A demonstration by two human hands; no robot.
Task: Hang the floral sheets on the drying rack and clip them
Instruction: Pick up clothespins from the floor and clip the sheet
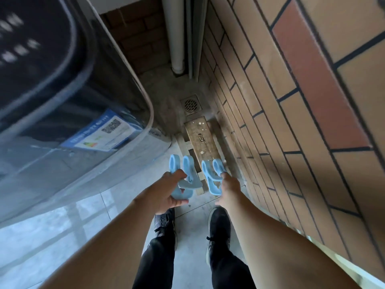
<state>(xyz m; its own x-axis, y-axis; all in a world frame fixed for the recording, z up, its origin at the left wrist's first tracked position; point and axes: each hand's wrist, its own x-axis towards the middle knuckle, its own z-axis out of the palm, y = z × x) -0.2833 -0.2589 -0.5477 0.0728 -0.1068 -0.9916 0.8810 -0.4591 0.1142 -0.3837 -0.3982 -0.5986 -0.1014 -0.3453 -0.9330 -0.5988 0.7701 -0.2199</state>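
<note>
Holding blue plastic clips in both hands, the person stands looking down at a narrow floor between a plastic-wrapped washing machine (62, 101) and a tiled wall (291, 90). The left hand (166, 192) curls its grip round a bunch of clips (183, 176), and the right hand (228, 186) pinches another clip (213, 176) at its side. These clips look light and stiff, with a sprung jaw, so they are best taken by the two handle ends and squeezed. Both forearms reach forward and down, hands near each other above the shoes (218, 226). Neither the floral sheets nor the drying rack are in view, so hanging is probably done elsewhere and clipping is next.
</note>
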